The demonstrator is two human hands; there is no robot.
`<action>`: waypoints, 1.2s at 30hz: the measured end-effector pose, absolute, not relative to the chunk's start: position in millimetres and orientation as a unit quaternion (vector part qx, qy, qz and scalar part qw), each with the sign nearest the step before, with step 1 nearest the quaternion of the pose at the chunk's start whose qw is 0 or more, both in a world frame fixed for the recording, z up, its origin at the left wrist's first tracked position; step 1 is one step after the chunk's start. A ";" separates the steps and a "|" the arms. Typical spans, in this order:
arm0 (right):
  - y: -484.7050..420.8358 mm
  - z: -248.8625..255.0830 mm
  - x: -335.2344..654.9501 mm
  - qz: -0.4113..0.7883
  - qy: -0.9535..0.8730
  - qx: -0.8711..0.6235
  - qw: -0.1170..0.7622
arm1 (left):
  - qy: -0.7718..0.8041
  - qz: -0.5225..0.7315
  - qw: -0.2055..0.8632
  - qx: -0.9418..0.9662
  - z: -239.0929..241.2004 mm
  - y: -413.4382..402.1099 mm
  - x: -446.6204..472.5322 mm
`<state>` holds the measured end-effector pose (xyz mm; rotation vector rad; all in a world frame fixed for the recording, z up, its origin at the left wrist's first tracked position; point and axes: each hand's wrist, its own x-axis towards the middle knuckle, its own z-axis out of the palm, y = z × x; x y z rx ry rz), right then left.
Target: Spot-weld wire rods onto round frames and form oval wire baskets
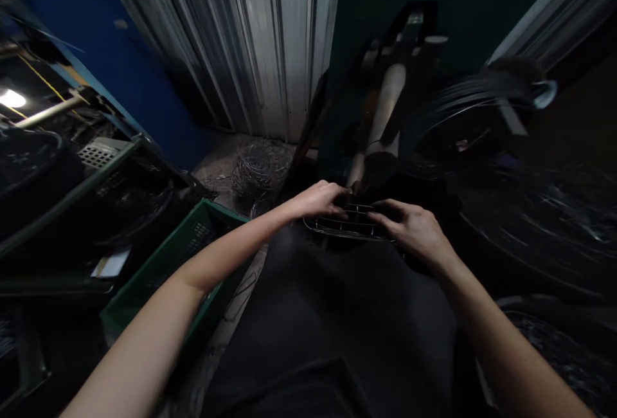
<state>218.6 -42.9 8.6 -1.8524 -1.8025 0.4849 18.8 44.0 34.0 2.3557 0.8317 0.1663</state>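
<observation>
A small wire rack (347,234) with rounded corners and thin cross wires lies above my dark apron (337,315), just below the tip of a machine's metal rod. My left hand (324,199) grips its left side with curled fingers. At the right side, my right hand (415,226) holds the rack between thumb and fingertips, the fingers fairly straight. Dark smudges cover the fingertips of both hands. Over the rack reaches the thick cylindrical arm (388,99) of the machine. Shadow hides the rack's far edge and whatever lies beneath it.
Left of my legs stands a green plastic crate (137,289). A tangled wire bundle (260,167) lies on the floor by the corrugated metal wall (260,38). To the right are coiled wires (472,93) and dark containers. A metal shelf frame (72,202) stands far left.
</observation>
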 end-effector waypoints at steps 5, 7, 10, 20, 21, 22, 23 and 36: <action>-28.2 13.5 219.7 0.196 -0.645 -0.703 0.226 | 0.329 0.063 0.313 0.889 31.5 57.4 22.4; -23.1 14.8 220.1 0.201 -0.642 -0.705 0.224 | 0.335 0.061 0.313 0.887 31.3 62.0 24.2; -16.4 15.6 222.1 0.201 -0.644 -0.702 0.227 | 0.338 0.060 0.308 0.887 30.4 69.9 27.4; -7.7 11.9 225.4 0.225 -0.639 -0.692 0.250 | 0.328 0.044 0.278 0.902 29.9 80.6 31.1; -8.1 12.2 223.8 0.231 -0.636 -0.690 0.256 | 0.326 0.041 0.282 0.901 30.6 80.3 30.8; -9.3 12.6 222.4 0.235 -0.634 -0.688 0.262 | 0.325 0.039 0.287 0.900 31.3 80.1 30.7; -11.3 12.8 221.6 0.235 -0.634 -0.686 0.268 | 0.327 0.037 0.290 0.899 32.1 80.1 30.7; -48.2 -34.7 266.3 0.090 -0.678 -0.647 0.338 | 0.340 0.057 0.297 0.891 30.1 70.1 8.7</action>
